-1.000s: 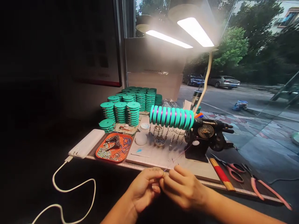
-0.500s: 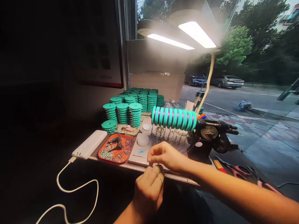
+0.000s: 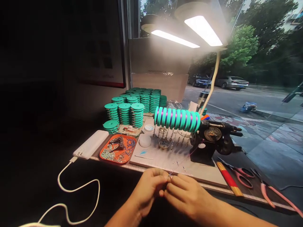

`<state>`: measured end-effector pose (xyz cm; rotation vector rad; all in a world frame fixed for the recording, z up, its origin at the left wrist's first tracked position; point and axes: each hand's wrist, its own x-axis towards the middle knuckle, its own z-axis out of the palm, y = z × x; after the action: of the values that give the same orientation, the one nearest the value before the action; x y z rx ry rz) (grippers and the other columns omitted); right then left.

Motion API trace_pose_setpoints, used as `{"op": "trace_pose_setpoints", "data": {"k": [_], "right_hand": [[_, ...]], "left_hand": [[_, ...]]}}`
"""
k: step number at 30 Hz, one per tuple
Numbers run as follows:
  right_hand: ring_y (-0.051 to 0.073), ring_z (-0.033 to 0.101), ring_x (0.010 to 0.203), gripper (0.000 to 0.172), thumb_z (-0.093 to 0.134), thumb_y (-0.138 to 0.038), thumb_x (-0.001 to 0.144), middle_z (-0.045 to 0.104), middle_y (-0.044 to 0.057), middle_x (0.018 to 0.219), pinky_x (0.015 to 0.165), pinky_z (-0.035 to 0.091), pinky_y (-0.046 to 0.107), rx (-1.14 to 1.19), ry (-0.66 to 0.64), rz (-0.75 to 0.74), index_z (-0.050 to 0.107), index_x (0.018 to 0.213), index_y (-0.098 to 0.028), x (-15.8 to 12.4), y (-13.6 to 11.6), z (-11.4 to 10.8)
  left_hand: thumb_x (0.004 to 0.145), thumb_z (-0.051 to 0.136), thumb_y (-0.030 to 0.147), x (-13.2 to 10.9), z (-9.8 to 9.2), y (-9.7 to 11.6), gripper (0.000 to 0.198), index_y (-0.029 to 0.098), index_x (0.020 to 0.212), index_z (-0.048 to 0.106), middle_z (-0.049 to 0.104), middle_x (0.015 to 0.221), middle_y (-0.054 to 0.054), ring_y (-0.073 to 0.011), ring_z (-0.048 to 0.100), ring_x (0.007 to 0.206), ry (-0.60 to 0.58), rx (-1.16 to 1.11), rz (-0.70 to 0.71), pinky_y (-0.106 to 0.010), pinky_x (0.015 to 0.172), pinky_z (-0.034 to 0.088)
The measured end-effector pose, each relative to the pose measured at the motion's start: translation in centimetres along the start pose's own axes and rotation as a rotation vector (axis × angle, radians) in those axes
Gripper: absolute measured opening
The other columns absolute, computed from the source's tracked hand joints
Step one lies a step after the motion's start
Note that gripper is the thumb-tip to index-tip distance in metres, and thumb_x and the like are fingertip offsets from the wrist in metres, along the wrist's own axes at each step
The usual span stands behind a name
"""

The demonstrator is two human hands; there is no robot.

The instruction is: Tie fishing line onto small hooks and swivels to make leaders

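My left fingers (image 3: 162,179) and right fingers (image 3: 177,182) meet, pinching a thin thread (image 3: 170,173); teal spools (image 3: 176,119) line up at twelve o'clock, an orange tray (image 3: 127,155) at ten.

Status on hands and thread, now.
Left hand, right hand close together, pinching thread. Teal spools on black winder beyond. Nothing visibly blocking either hand.

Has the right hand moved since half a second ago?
Yes: against the board, the right hand has moved rightward and nearer the person.
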<state>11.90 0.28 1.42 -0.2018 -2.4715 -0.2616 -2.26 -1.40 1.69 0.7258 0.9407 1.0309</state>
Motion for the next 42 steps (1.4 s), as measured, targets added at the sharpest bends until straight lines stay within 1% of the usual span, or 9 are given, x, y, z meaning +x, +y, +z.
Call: {"op": "trace_pose_setpoints", "data": {"k": [8,11,16,21,28,33,37,40,42], "right_hand": [[0.010,0.054,0.052,0.015,0.051,-0.012,0.079,0.062,0.001,0.059,0.050,0.042,0.019,0.738,-0.220,0.715,0.058,0.066,-0.012,5.9,4.9,-0.9],[0.009,0.052,0.045,0.019,0.052,-0.011,0.077,0.060,-0.001,0.051,0.044,0.039,0.017,0.704,-0.248,0.688,0.057,0.059,-0.011,7.3,6.1,-0.2],[0.013,0.052,0.058,0.015,0.048,-0.015,0.081,0.062,0.005,0.068,0.052,0.037,0.024,0.460,-0.076,0.600,0.061,0.075,-0.012,4.1,3.9,-1.8],[0.015,0.045,0.050,0.034,0.033,-0.006,0.087,0.059,0.006,0.061,0.047,0.028,0.030,-0.153,0.048,-0.086,0.063,0.072,-0.010,0.1,1.2,-1.7],[0.014,0.047,0.055,0.039,0.029,-0.007,0.090,0.056,0.004,0.057,0.050,0.036,0.026,0.124,0.008,0.024,0.059,0.066,-0.012,-0.1,-0.1,0.6],[0.013,0.054,0.062,0.016,0.052,-0.020,0.080,0.062,0.003,0.066,0.059,0.042,0.022,0.771,-0.131,0.550,0.061,0.069,-0.014,3.1,2.7,-1.1],[0.009,0.049,0.047,0.015,0.052,-0.018,0.076,0.058,-0.001,0.054,0.047,0.040,0.019,0.838,-0.216,0.762,0.059,0.063,-0.012,6.3,5.9,-0.4],[0.008,0.045,0.041,0.016,0.054,-0.016,0.073,0.057,-0.001,0.050,0.040,0.036,0.018,0.821,-0.263,0.764,0.058,0.058,-0.012,7.3,6.3,0.5],[0.009,0.048,0.045,0.013,0.054,-0.016,0.074,0.060,0.000,0.056,0.043,0.037,0.019,0.768,-0.229,0.760,0.060,0.064,-0.012,6.9,5.6,0.2]], "left_hand": [[0.078,0.045,0.002,-0.4,-1.8,-2.6,0.028,0.012,0.093,0.067,0.062,0.094,-0.017,-0.0245,0.058,0.089,0.282,1.111,1.046,-0.032,0.078,0.043],[0.076,0.050,0.004,-0.4,-1.8,-2.2,0.025,0.015,0.086,0.069,0.065,0.093,-0.014,-0.0243,0.057,0.088,0.217,1.051,0.981,-0.031,0.080,0.041],[0.065,0.063,0.016,-0.2,-0.7,0.1,0.008,0.015,0.058,0.059,0.049,0.061,0.000,-0.0103,0.042,0.056,0.110,0.183,0.146,-0.019,0.050,0.034],[0.053,0.063,0.024,0.6,-0.5,0.3,0.021,0.014,0.052,0.044,0.035,0.054,0.006,-0.0025,0.025,0.044,-0.031,-0.011,-0.085,-0.014,0.043,0.019],[0.059,0.065,0.019,0.1,-0.4,0.0,0.014,0.014,0.054,0.053,0.043,0.062,0.002,-0.0067,0.036,0.050,-0.004,0.112,0.066,-0.018,0.046,0.029],[0.076,0.051,0.007,-0.1,-1.7,-1.2,0.014,0.014,0.074,0.064,0.053,0.087,-0.008,-0.0176,0.053,0.076,0.147,0.889,0.808,-0.027,0.068,0.042],[0.077,0.045,-0.003,0.3,-2.4,-2.7,0.025,0.008,0.091,0.063,0.060,0.093,-0.017,-0.0229,0.055,0.086,0.344,1.289,1.303,-0.030,0.074,0.044],[0.075,0.048,-0.002,0.0,-2.0,-2.3,0.023,0.010,0.084,0.066,0.064,0.087,-0.015,-0.0221,0.055,0.080,0.233,1.213,1.225,-0.030,0.071,0.043],[0.073,0.053,0.003,-0.4,-1.3,-1.4,0.017,0.014,0.070,0.066,0.061,0.072,-0.007,-0.0172,0.052,0.071,0.146,0.838,0.855,-0.026,0.067,0.041]]}}
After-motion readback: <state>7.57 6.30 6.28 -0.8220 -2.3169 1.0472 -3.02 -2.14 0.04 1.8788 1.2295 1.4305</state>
